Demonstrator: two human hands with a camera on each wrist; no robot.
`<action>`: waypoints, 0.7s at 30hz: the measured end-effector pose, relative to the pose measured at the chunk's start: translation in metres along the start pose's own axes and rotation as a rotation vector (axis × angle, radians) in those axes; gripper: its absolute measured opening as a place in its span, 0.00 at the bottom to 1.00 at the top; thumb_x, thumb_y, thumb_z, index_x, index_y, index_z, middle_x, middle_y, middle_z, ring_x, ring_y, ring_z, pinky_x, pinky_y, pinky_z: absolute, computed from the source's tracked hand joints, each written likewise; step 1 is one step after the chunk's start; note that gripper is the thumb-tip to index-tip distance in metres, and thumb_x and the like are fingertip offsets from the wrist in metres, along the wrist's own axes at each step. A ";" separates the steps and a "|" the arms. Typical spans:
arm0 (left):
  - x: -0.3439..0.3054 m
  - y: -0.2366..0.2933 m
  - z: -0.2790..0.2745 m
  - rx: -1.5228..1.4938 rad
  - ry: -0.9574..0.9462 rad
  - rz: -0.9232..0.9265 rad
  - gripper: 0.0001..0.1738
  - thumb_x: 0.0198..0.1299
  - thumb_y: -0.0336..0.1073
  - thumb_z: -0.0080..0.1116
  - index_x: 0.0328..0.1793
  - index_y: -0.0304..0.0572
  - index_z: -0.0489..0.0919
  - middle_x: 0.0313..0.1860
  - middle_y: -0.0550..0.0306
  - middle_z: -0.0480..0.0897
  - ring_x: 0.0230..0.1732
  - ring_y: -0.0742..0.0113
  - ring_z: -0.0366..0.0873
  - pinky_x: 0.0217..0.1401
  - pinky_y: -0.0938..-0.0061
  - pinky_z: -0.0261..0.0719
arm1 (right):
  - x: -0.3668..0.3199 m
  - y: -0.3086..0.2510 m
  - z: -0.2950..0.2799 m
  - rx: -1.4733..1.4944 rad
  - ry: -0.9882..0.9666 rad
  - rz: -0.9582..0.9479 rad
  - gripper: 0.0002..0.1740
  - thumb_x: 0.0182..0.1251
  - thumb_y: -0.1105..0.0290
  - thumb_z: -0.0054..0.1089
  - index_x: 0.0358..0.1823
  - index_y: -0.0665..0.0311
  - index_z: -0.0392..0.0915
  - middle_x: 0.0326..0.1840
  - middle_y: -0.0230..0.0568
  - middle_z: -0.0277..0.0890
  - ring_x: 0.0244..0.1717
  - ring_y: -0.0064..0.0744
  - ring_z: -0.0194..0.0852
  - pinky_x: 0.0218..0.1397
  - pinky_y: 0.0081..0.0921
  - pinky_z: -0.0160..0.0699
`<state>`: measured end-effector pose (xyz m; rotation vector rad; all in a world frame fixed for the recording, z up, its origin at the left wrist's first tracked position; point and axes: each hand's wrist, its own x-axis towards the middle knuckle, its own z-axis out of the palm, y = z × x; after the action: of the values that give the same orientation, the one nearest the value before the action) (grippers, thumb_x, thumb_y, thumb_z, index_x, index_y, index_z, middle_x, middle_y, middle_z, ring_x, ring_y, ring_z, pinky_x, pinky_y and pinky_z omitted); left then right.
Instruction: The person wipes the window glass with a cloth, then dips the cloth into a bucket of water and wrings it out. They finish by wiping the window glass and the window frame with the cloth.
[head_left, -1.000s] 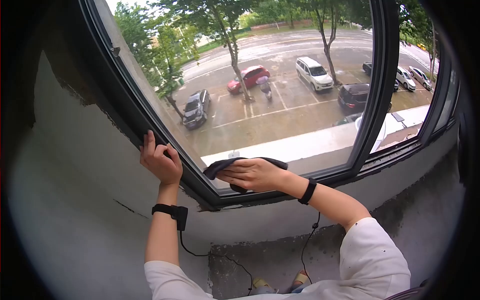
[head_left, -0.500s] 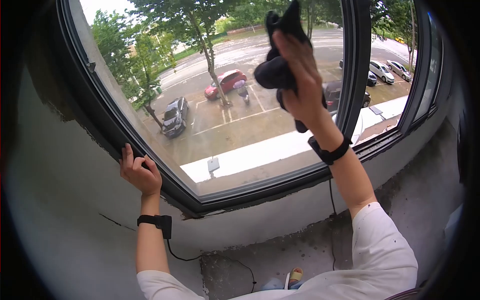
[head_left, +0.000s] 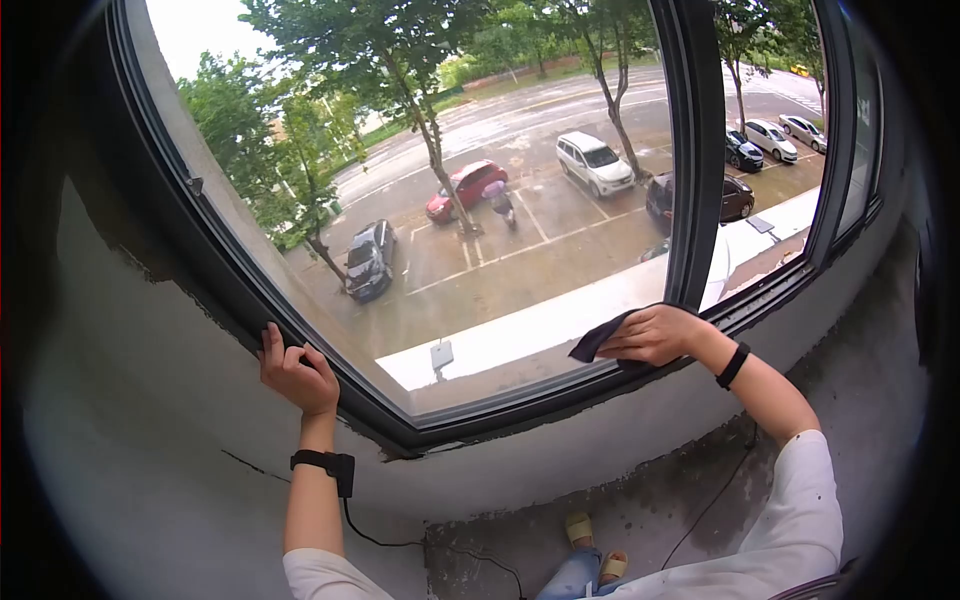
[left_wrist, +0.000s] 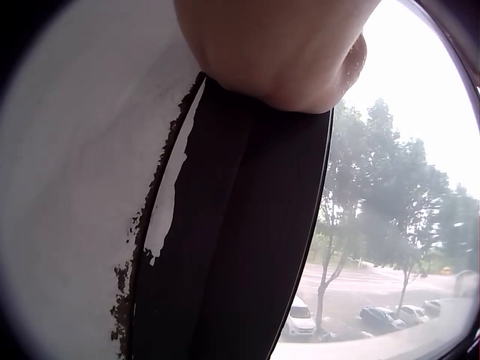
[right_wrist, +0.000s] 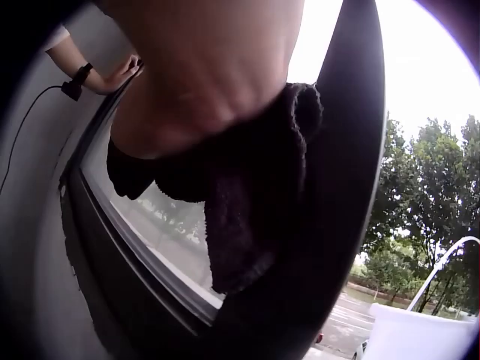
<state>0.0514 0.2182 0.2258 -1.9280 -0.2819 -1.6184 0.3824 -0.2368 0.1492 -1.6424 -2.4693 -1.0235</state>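
Note:
In the head view a dark cloth (head_left: 598, 338) lies under my right hand (head_left: 655, 335), at the lower right corner of the large window pane (head_left: 480, 300). That hand's fingers are extended over the cloth, pressing it near the dark frame. In the right wrist view the cloth (right_wrist: 236, 217) hangs in folds below the hand (right_wrist: 202, 75). My left hand (head_left: 300, 375) rests on the dark window frame (head_left: 225, 270) at the lower left, some fingers bent. The left wrist view shows this hand (left_wrist: 274, 52) against the frame (left_wrist: 232, 225); its fingertips are hidden.
A second window section (head_left: 775, 190) stands to the right, beyond the dark upright. Below the frame is a rough-edged pale wall (head_left: 540, 450). Thin cables (head_left: 385, 541) hang from the wrists toward the floor. Parked cars and trees are outside.
My right hand went up across the pane with the cloth, then came down to the lower right corner. My left hand has stayed on the frame while the view shifted.

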 end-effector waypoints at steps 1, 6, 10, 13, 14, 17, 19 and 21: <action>-0.002 0.001 -0.001 0.010 0.009 -0.013 0.08 0.70 0.32 0.51 0.51 0.45 0.66 0.76 0.38 0.71 0.74 0.38 0.71 0.76 0.41 0.58 | -0.005 0.014 -0.024 -0.006 0.080 0.096 0.22 0.65 0.70 0.59 0.61 0.53 0.86 0.63 0.28 0.84 0.69 0.24 0.78 0.77 0.28 0.73; -0.003 0.001 0.001 0.035 -0.039 -0.007 0.11 0.67 0.31 0.51 0.53 0.44 0.67 0.76 0.38 0.69 0.76 0.39 0.67 0.77 0.40 0.55 | 0.082 0.084 -0.123 -0.173 0.785 0.617 0.40 0.44 0.84 0.50 0.65 0.62 0.82 0.72 0.52 0.76 0.74 0.59 0.70 0.80 0.52 0.65; -0.008 -0.002 -0.001 0.063 -0.070 -0.016 0.10 0.67 0.31 0.51 0.53 0.45 0.67 0.76 0.38 0.68 0.76 0.38 0.66 0.78 0.40 0.54 | 0.219 0.101 -0.146 -0.236 1.071 0.626 0.38 0.50 0.83 0.52 0.68 0.62 0.79 0.73 0.47 0.76 0.74 0.55 0.71 0.81 0.49 0.64; -0.008 0.000 -0.002 0.062 -0.082 -0.013 0.09 0.68 0.32 0.52 0.52 0.46 0.68 0.75 0.38 0.68 0.76 0.38 0.66 0.78 0.39 0.54 | 0.303 0.055 -0.099 -0.097 0.755 0.223 0.26 0.62 0.72 0.57 0.63 0.65 0.82 0.72 0.45 0.77 0.72 0.38 0.75 0.80 0.37 0.67; -0.007 -0.002 -0.003 0.057 -0.071 0.007 0.09 0.68 0.32 0.52 0.51 0.46 0.68 0.75 0.38 0.68 0.76 0.38 0.66 0.78 0.40 0.54 | 0.312 0.036 -0.070 -0.073 0.649 0.060 0.24 0.65 0.71 0.54 0.62 0.68 0.82 0.71 0.45 0.78 0.73 0.33 0.74 0.82 0.33 0.64; -0.004 -0.004 -0.004 0.048 -0.064 0.029 0.10 0.68 0.32 0.53 0.52 0.47 0.68 0.75 0.37 0.69 0.76 0.39 0.67 0.78 0.41 0.55 | 0.265 -0.010 -0.008 -0.024 0.386 -0.102 0.24 0.69 0.68 0.53 0.65 0.68 0.81 0.72 0.41 0.78 0.79 0.30 0.67 0.86 0.29 0.56; -0.007 -0.004 0.000 0.049 -0.029 0.035 0.11 0.67 0.31 0.53 0.53 0.47 0.67 0.76 0.38 0.69 0.75 0.39 0.68 0.78 0.41 0.56 | 0.203 -0.024 0.024 0.004 0.277 -0.109 0.24 0.72 0.66 0.53 0.66 0.65 0.81 0.73 0.37 0.77 0.80 0.30 0.65 0.87 0.28 0.54; -0.005 -0.001 0.000 0.042 -0.021 0.015 0.11 0.67 0.31 0.54 0.53 0.47 0.67 0.76 0.38 0.69 0.75 0.39 0.68 0.78 0.41 0.56 | 0.133 -0.019 0.020 -0.026 0.117 -0.148 0.24 0.74 0.65 0.52 0.67 0.63 0.81 0.72 0.32 0.78 0.78 0.27 0.67 0.87 0.27 0.55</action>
<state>0.0496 0.2204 0.2211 -1.9123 -0.3072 -1.5712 0.3136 -0.1215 0.1694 -1.3789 -2.5417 -1.1366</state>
